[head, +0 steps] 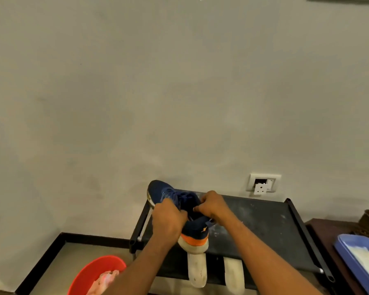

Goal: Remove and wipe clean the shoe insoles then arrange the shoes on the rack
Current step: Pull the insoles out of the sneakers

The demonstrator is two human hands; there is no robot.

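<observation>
Above rack (264, 220), shoe (197, 236) in both grips (168, 222) (213, 206)

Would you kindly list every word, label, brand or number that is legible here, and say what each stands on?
No text can be read in this view.
orange mark on the heel of the blue shoe: a logo shape, no legible letters.
wall socket: any marking is too small to read.

Bare forearms (264, 250), bare left grip (168, 218), right grip (213, 206)
</observation>
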